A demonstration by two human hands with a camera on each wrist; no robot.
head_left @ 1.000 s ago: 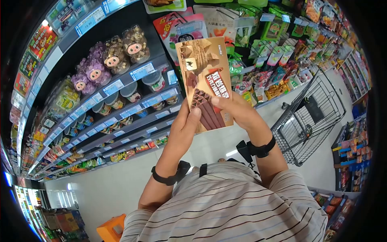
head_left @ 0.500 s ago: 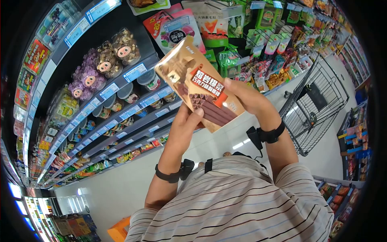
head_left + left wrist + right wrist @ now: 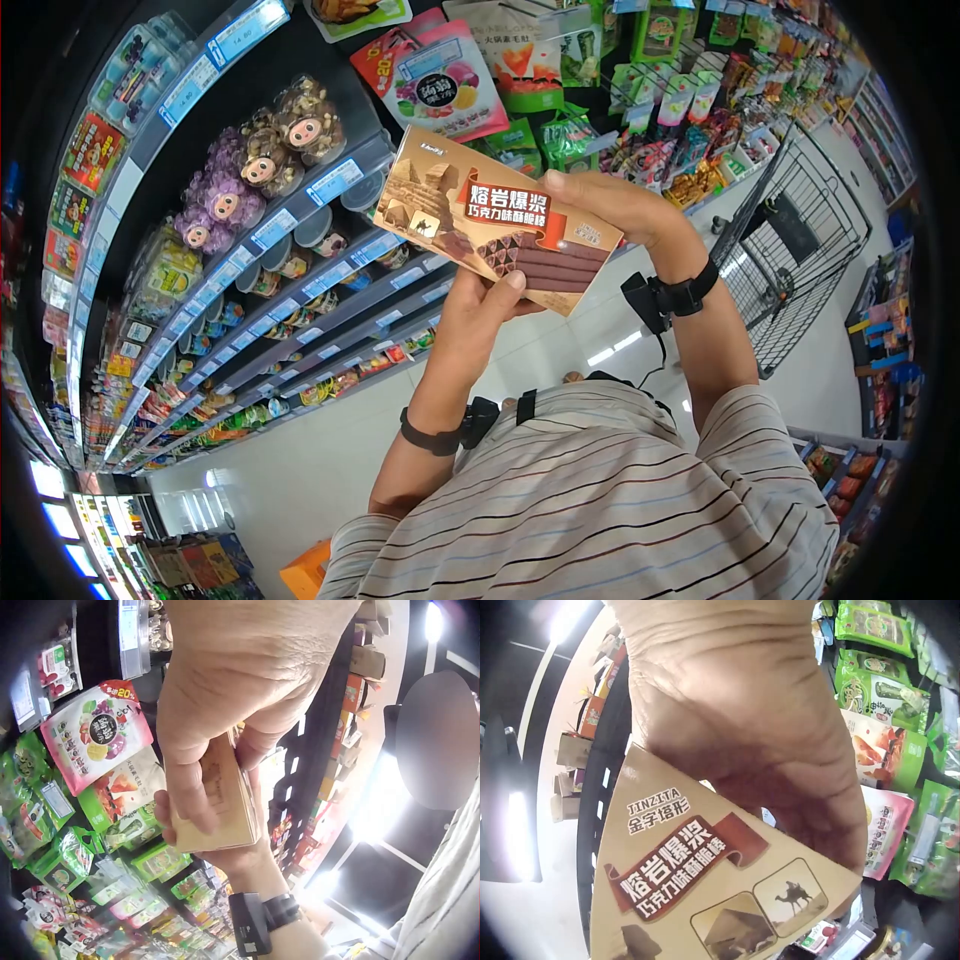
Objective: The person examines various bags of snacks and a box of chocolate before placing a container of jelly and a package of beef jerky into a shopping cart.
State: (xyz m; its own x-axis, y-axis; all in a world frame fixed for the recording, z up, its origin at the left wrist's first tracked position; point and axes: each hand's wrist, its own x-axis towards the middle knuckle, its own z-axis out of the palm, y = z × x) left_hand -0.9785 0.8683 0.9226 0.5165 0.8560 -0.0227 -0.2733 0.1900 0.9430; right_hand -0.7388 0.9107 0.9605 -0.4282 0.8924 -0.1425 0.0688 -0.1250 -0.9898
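While the left hand [image 3: 474, 318] and right hand [image 3: 622, 212] grip the box [image 3: 490, 215] between them, I see it hides part of the shelf [image 3: 296, 212]; bags [image 3: 445, 88] hang beyond it, and a cart [image 3: 795, 226] stands at right.

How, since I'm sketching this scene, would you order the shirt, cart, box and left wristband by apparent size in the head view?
1. Shirt
2. Cart and box: too close to rank, as the box is nearer the camera
3. Left wristband
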